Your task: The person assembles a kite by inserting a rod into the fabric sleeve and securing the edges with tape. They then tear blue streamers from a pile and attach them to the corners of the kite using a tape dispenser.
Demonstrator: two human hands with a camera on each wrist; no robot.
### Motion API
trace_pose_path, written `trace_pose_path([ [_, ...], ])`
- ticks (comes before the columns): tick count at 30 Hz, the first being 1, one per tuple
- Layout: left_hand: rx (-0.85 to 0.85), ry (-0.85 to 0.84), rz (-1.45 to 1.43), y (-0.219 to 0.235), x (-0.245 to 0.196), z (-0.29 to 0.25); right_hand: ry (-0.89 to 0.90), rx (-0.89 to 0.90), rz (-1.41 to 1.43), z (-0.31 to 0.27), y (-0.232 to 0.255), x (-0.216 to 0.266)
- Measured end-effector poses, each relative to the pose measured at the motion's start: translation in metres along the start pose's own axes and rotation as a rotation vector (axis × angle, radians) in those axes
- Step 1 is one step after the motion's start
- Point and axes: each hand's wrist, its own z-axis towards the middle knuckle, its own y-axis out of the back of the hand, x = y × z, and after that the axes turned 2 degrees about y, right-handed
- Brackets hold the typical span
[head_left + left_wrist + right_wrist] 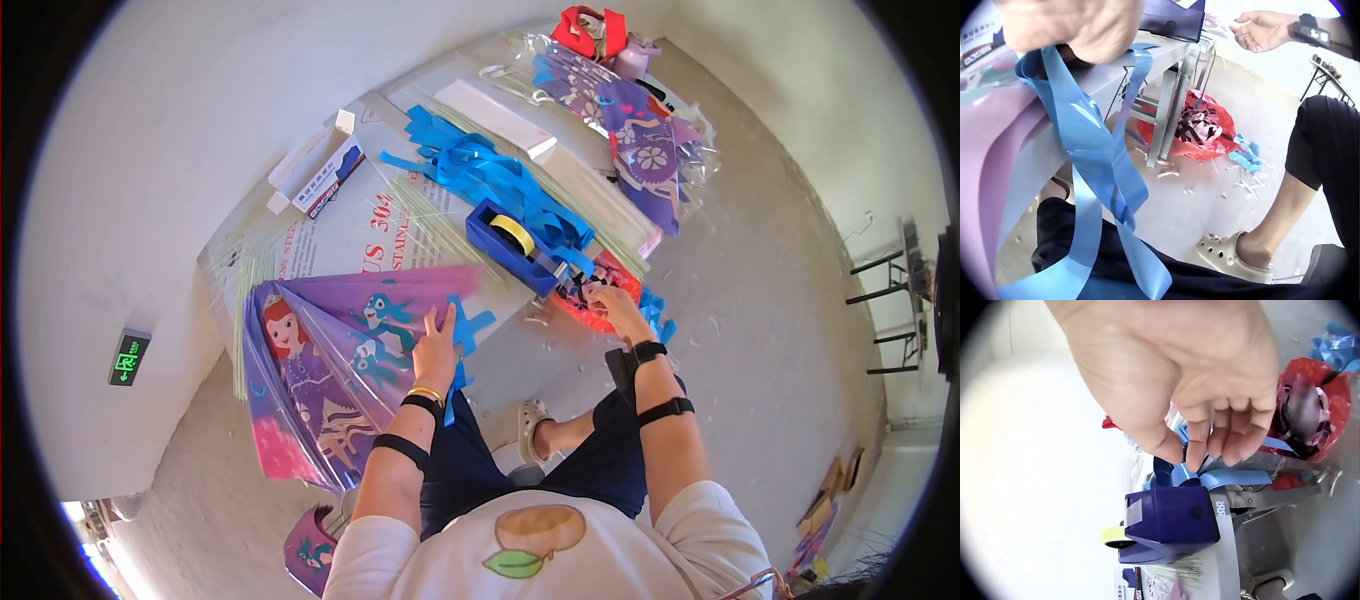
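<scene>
My left hand (435, 350) rests on the right edge of a purple princess-printed kite sheet (330, 370), index and middle fingers spread straight. Light-blue plastic ribbon (462, 345) lies along that edge; in the left wrist view the ribbon (1082, 125) runs beneath the hand (1072, 31) and hangs in loops off the table edge. My right hand (622, 312) is in the air past the table's front edge, fingers loosely bent and holding nothing. In the right wrist view this hand (1210, 394) hovers near a blue tape dispenser (1179, 519) with yellow tape.
Tangled blue ribbons (490, 175), thin pale rods (440, 225), a white-blue carton (320, 175) and long white boxes (495, 115) lie on the table. Another purple kite (645, 150) is at the far right. On the floor sits a red bag (1210, 140) beside scraps.
</scene>
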Motion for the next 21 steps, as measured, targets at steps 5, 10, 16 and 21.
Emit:
trace_pose_path([
  [5, -0.004, -0.008, -0.007, 0.001, -0.002, -0.001, -0.041, 0.013, 0.220, -0.019, -0.026, 0.027],
  [10, -0.028, -0.021, 0.007, -0.001, 0.000, -0.001, -0.087, 0.067, 0.390, -0.003, -0.047, 0.028],
  [16, -0.010, -0.008, 0.012, -0.001, -0.001, -0.001, 0.046, 0.043, 0.571, -0.001, -0.056, 0.026],
  [21, -0.017, -0.009, -0.004, 0.000, -0.001, -0.001, 0.052, -0.019, 0.549, -0.001, -0.058, 0.024],
])
